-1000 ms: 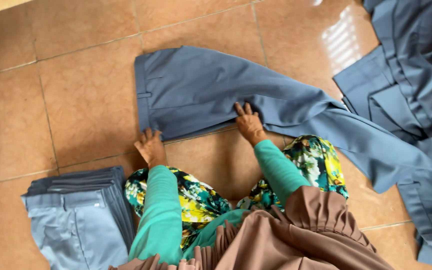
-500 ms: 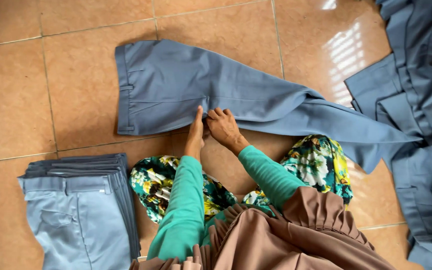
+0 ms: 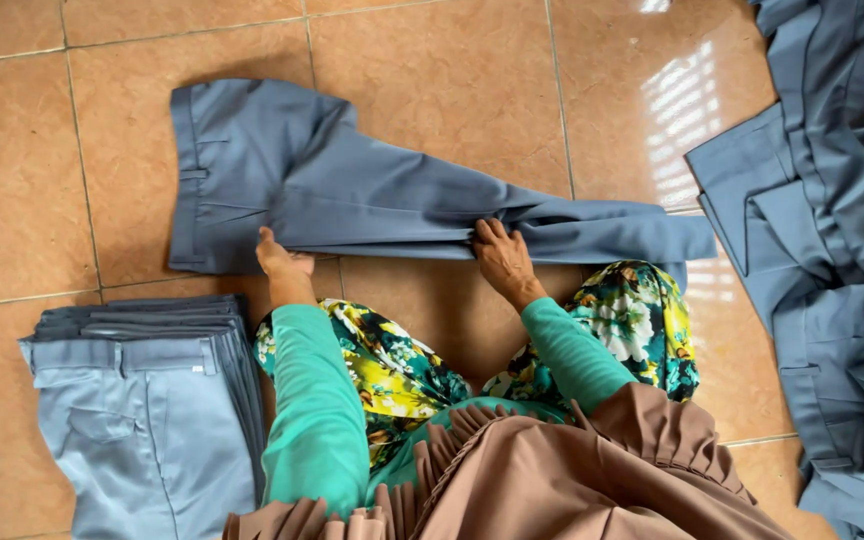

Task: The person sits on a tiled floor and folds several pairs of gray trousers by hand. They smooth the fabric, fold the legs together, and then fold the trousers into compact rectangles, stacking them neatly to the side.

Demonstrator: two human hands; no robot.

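Observation:
A pair of grey-blue trousers (image 3: 352,185) lies flat on the tiled floor, waistband at the left, legs stretched to the right. My left hand (image 3: 282,262) presses on the near edge of the trousers close to the seat. My right hand (image 3: 500,255) grips the near edge of the legs about halfway along. Both arms wear green sleeves, and my knees in floral fabric sit just behind the hands.
A neat stack of folded grey-blue trousers (image 3: 147,400) sits at the lower left. A loose heap of unfolded trousers (image 3: 832,230) fills the right side. Brown tiled floor (image 3: 432,90) lies beyond the spread pair.
My hands have moved apart along the near edge of the trousers: the left slid towards the waist, the right towards the legs. The legs now lie straighter and flatter.

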